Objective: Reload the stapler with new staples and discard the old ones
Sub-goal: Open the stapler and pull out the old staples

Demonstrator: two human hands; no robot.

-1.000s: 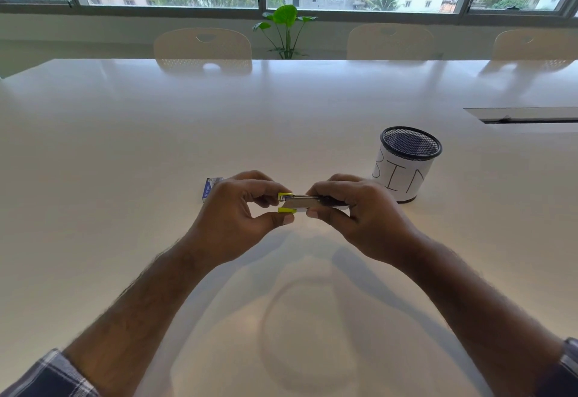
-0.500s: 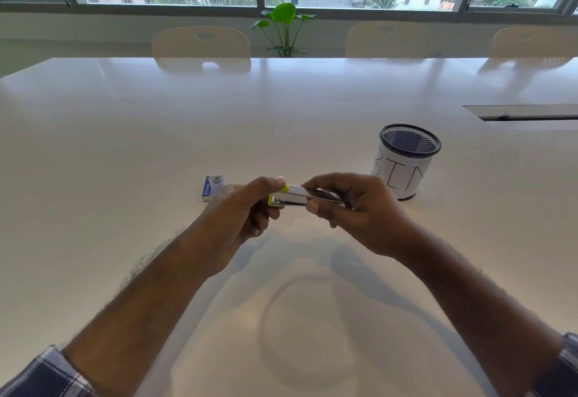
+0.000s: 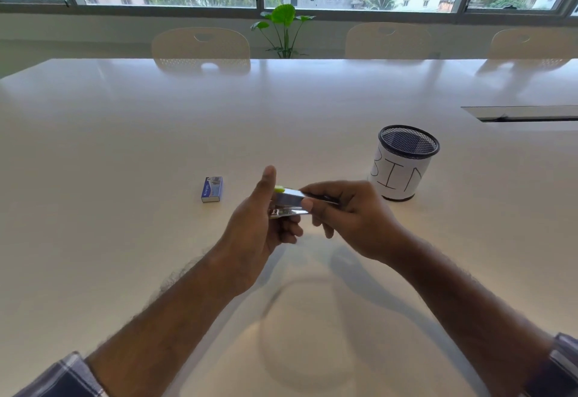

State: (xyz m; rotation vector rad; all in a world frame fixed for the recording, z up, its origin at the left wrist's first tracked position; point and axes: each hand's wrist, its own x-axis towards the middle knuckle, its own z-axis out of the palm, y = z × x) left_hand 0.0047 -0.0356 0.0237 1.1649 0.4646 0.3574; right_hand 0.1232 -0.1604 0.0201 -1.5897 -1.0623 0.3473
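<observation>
Two bare hands meet above the middle of the white table [image 3: 125, 152], and between them we see a small metal stapler [image 3: 289, 204] with a yellow-green tip, held clear of the tabletop. The left hand [image 3: 256, 224] cups the stapler's near end from below, its fingers [image 3: 289, 234] curled under the body and its thumb raised straight up, free of the metal. The right hand [image 3: 350, 218] comes in from the other side; its thumb and forefinger pinch the stapler's upper part, with the remaining fingers loosely bent beneath. The stapler looks slightly parted, an upper shiny strip above a lower one, though motion blur keeps us from telling how far it is open or whether any staples sit inside.

To the left of the hands, a small blue staple box [image 3: 212, 189] lies flat on the table, apart from both hands. To the right, just beyond the right hand, stands a black mesh cup [image 3: 403, 165] wrapped in white paper lettered "BIN", upright. Plaid sleeves show at both lower corners. Across the table we see pale chairs [image 3: 200, 43] and a green plant [image 3: 283, 27] before the window.
</observation>
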